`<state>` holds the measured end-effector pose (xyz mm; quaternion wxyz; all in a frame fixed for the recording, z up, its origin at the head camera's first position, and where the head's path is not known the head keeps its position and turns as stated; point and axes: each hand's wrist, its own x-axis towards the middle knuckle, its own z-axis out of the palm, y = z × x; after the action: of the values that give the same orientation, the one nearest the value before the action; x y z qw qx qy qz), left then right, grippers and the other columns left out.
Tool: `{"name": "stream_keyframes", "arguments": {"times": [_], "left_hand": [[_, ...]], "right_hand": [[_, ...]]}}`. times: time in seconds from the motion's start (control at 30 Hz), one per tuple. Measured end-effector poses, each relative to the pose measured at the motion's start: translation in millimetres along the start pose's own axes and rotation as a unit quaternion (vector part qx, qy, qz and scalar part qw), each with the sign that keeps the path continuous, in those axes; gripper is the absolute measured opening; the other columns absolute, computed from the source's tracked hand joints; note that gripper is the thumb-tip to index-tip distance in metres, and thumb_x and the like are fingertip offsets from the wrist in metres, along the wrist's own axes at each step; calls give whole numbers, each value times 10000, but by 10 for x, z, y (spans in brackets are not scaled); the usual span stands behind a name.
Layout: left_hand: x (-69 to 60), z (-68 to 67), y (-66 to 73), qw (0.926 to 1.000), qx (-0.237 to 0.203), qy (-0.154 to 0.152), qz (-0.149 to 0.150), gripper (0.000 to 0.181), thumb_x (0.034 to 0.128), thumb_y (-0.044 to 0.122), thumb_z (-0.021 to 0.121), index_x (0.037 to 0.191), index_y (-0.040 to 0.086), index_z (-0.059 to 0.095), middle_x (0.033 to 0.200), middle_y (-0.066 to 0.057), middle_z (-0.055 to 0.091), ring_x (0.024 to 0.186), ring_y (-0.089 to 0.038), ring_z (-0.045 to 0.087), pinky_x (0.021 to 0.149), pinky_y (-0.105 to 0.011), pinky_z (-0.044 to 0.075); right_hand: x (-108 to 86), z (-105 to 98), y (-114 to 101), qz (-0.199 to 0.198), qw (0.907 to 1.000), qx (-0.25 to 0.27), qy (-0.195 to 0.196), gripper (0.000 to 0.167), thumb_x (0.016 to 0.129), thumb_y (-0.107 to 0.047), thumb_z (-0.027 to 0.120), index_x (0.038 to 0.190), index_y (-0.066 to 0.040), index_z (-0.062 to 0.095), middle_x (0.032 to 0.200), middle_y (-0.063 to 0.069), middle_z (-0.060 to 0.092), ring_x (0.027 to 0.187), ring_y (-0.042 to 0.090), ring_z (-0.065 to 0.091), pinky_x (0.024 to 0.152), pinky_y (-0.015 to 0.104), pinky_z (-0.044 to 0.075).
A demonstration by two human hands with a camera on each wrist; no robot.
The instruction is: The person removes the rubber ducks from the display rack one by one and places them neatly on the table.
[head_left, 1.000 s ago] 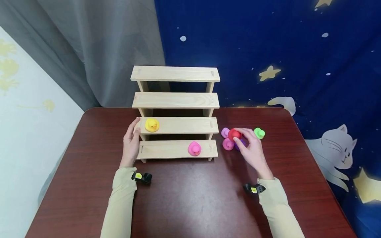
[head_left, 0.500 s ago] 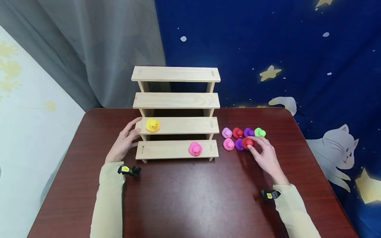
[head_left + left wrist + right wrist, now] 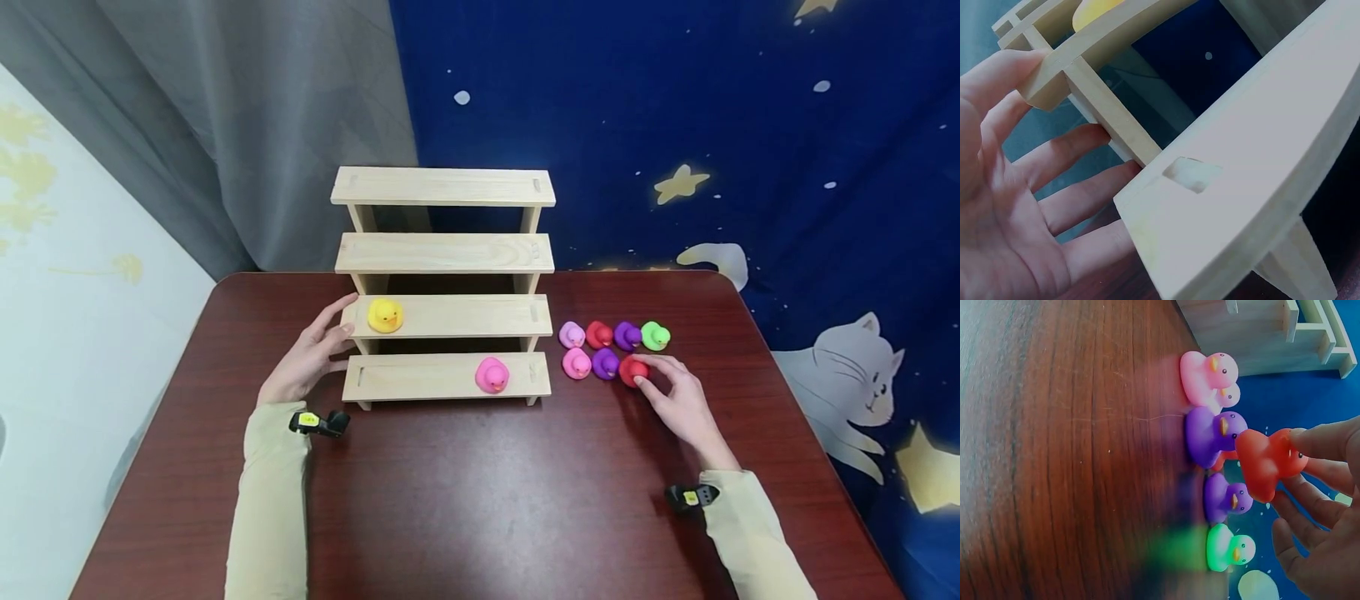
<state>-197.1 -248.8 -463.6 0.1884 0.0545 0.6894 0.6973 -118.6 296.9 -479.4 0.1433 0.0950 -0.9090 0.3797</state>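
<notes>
In the head view my left hand (image 3: pixel 303 358) rests its fingertips on the left end of the wooden tiered shelf (image 3: pixel 450 252), at the second board from the bottom. The left wrist view shows its fingers (image 3: pixel 1066 153) spread and fairly straight against the frame. My right hand (image 3: pixel 682 404) pinches a red rubber duck (image 3: pixel 633 371) between thumb and fingers. That duck is tilted and slightly above the table in the right wrist view. Beside it stand a purple duck (image 3: pixel 605 364) and a pink duck (image 3: pixel 577 364) in the front row.
Behind them are a light pink duck (image 3: pixel 572 335), another red duck (image 3: pixel 599 335), another purple duck (image 3: pixel 627 336) and a green duck (image 3: pixel 656 336). A yellow duck (image 3: pixel 385 316) and a bright pink duck (image 3: pixel 492 376) sit on the lower boards. All stands on a dark table (image 3: pixel 465 500).
My right hand has carried the red duck rightward and slightly nearer, from over the left ducks to the front row's right end. My left hand and forearm have swung left, fingertips still at the shelf.
</notes>
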Motion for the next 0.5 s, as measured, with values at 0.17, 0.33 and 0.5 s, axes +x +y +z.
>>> {"name": "stream_keyframes", "arguments": {"times": [0.17,0.33,0.5], "left_hand": [[-14,8,6,10000,-5,4,-6,580,1024,288,499,1533,348,228,1488,-155,309,1315,-401,363,850,-388,510],[-12,10,4,9999,104,44,-20,580,1021,316,499,1531,353,225,1488,-162,317,1321,-399,360,856,-384,504],[-11,15,4,9999,142,66,-20,575,1022,319,496,1529,358,229,1491,-170,318,1325,-397,358,859,-386,499]], "right_hand": [[-9,11,76,115,9998,180,-6,317,842,83,672,1155,33,667,1138,181,634,1104,322,531,913,95,312],[-19,32,161,260,9996,106,27,332,837,130,638,1159,50,657,1130,203,632,1029,286,566,841,92,367],[1,64,235,427,9990,-124,26,328,840,129,622,1158,55,654,1103,235,633,945,322,600,766,170,414]]}}
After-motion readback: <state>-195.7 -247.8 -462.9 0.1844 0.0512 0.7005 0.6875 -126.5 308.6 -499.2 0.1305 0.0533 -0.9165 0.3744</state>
